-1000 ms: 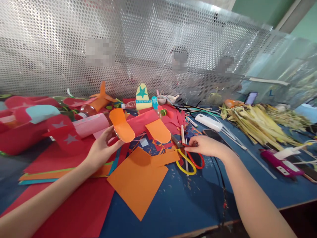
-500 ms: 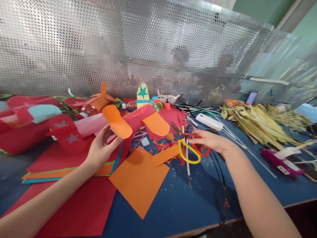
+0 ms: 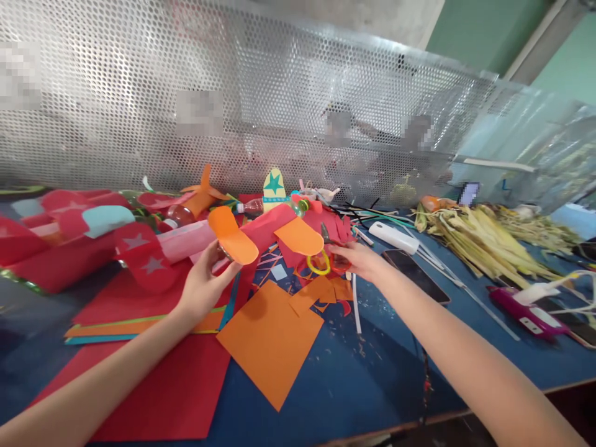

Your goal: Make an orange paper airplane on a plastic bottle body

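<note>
My left hand [image 3: 207,282] pinches a curved orange paper piece [image 3: 236,242] with rounded ends, raised above the stacked sheets. Whether anything else sits in that grip is hidden behind the paper. At the scrap pile, my right hand [image 3: 356,257] has its fingers closed at the red handle of the scissors [image 3: 318,264]; their yellow loop points left and the dark blades point away from me. Close by lies another orange piece with a rounded end [image 3: 300,236]. A square orange sheet [image 3: 272,344] rests on the blue table between my forearms.
Red sheets [image 3: 162,391] lie at the left, with paper-covered bottle shapes [image 3: 139,254] behind them. Toward the right are a white glue gun [image 3: 393,237], a black phone [image 3: 416,276], dried husks [image 3: 484,239] and a purple power strip [image 3: 526,313]. A perforated metal panel [image 3: 279,81] stands behind.
My right hand has moved left and farther away with the scissors, onto the scraps. The black phone now shows beside my forearm. My left hand keeps the orange piece; the view has shifted slightly.
</note>
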The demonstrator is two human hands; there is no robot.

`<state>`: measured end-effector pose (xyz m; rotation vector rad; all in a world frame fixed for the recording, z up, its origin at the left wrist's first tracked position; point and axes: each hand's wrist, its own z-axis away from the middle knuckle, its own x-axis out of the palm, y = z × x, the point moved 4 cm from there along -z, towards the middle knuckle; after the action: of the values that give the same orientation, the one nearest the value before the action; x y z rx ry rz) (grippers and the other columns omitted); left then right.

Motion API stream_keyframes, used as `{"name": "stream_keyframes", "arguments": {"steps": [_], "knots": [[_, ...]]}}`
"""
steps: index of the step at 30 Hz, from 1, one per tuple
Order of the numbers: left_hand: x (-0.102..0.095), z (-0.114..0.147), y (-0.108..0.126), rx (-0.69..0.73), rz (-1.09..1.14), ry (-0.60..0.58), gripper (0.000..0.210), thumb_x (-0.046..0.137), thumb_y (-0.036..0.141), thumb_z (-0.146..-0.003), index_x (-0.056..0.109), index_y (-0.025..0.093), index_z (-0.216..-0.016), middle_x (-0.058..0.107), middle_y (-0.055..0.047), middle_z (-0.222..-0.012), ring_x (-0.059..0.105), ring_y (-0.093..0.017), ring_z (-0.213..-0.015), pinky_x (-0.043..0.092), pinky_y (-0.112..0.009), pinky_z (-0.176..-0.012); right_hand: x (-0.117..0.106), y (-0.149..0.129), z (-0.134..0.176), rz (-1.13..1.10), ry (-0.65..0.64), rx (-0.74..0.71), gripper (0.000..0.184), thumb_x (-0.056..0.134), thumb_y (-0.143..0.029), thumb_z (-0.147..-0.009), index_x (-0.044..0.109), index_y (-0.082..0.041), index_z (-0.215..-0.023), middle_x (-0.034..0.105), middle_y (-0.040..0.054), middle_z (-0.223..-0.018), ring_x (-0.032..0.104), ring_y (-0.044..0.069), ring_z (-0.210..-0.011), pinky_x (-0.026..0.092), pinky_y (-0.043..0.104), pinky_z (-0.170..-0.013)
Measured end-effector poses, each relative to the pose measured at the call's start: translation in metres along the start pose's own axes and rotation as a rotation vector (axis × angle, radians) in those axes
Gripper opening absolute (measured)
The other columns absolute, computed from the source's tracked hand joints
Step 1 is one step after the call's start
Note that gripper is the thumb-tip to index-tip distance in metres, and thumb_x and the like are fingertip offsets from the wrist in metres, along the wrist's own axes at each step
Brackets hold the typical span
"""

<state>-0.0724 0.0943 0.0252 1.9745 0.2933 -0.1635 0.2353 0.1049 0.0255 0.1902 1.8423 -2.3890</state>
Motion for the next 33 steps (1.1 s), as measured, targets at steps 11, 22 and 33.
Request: {"name": "stream_keyframes", "arguments": {"steps": [11, 22, 33], "knots": [[0.002, 0.001, 0.007, -0.035, 0.036, -0.014, 0.071, 0.064, 0.054, -0.069, 0.047, 0.013, -0.125, 0.060, -0.014, -0.121, 0.055, -0.030, -0.116, 0.043, -0.044, -0.101, 0.010, -0.019, 0.002, 0.401, -0.068, -0.170, 0.012, 0.058, -0.022, -0.088, 0.065, -0.013, -0.084, 0.068, 0.0046, -0.086, 0.065, 0.018, -0.082, 0.052, 0.036, -0.078], [0.005, 0.003, 0.011, -0.037, -0.024, -0.017, 0.073, 0.063, 0.053, -0.066, 0.046, 0.012, -0.125, 0.058, -0.016, -0.124, 0.055, -0.031, -0.115, 0.044, -0.045, -0.101, 0.031, 0.003, 0.088, 0.898, -0.109, -0.618, 0.038, 0.047, -0.004, -0.083, 0.064, -0.018, -0.114, 0.067, 0.0113, -0.112, 0.053, 0.026, -0.114, 0.040, 0.046, -0.100], [0.007, 0.004, 0.013, 0.022, -0.106, -0.107, 0.071, 0.063, 0.054, -0.067, 0.047, 0.016, -0.125, 0.054, -0.013, -0.132, 0.050, -0.033, -0.122, 0.038, -0.048, -0.106, -0.061, -0.012, 0.051, 1.388, 0.284, -0.301, 0.038, 0.055, -0.010, -0.078, 0.060, -0.005, -0.115, 0.064, 0.0228, -0.110, 0.059, 0.035, -0.103, 0.043, 0.043, -0.088]]}}
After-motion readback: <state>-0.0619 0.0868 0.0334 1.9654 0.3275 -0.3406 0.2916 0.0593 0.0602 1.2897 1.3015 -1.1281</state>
